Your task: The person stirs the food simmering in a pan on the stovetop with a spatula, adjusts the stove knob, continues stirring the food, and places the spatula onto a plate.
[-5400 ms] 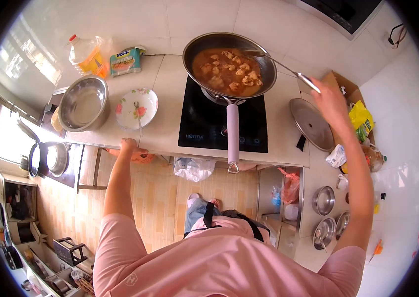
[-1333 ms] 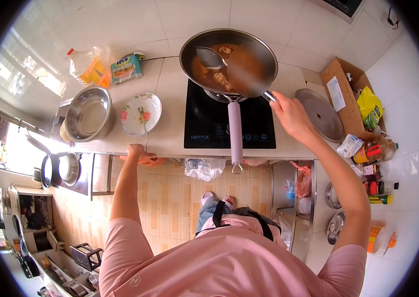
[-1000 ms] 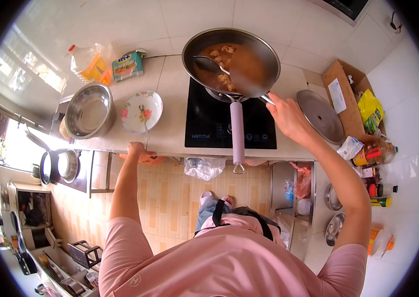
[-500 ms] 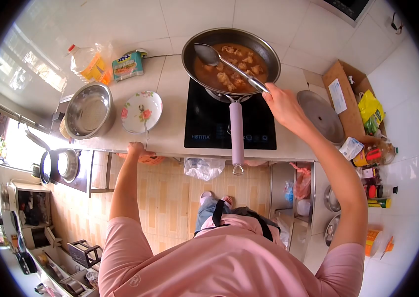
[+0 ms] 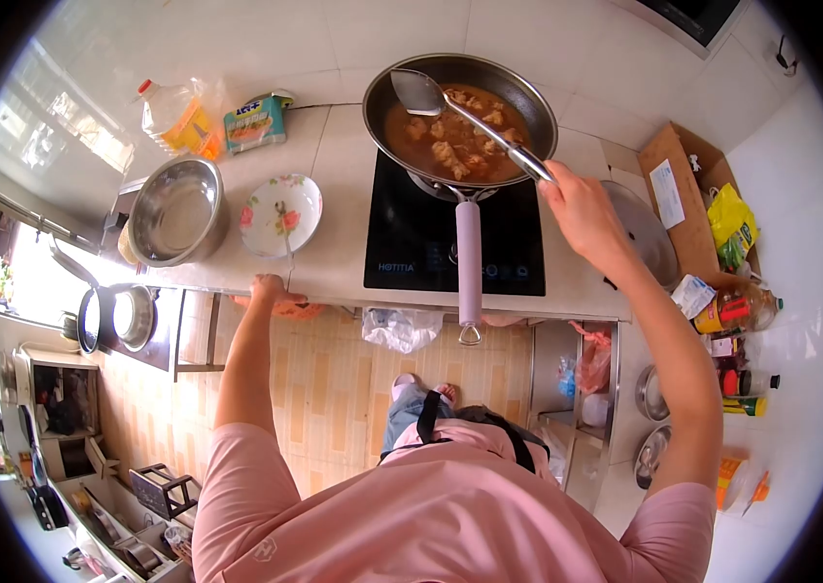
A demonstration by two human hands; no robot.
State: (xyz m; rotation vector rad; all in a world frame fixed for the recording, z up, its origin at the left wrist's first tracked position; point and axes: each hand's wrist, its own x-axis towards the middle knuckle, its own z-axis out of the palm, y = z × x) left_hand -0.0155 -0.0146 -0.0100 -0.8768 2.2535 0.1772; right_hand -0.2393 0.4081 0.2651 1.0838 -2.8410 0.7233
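A metal spatula [image 5: 478, 122] is held by its handle end in my right hand [image 5: 579, 208], its blade raised over the left part of the pan. The deep frying pan [image 5: 468, 202] holds meat pieces [image 5: 448, 155] in reddish-brown sauce and rests on the black induction cooktop [image 5: 411, 233], its lilac handle pointing toward me. My left hand [image 5: 274, 289] is at the counter's front edge, fingers closed around a thin utensil handle [image 5: 289, 255] that reaches onto the floral plate [image 5: 307, 216].
A steel bowl [image 5: 176, 212], an oil bottle [image 5: 176, 117] and a green packet [image 5: 256, 123] stand at the left. A round lid [image 5: 647, 238] leans right of the cooktop, beside a cardboard box [image 5: 669, 185] and several bottles [image 5: 748, 307]. The counter edge [image 5: 334, 295] runs before me.
The spatula has lifted out of the sauce, its blade tilted differently and showing more clearly. My right hand has moved slightly right. The view has shifted a little.
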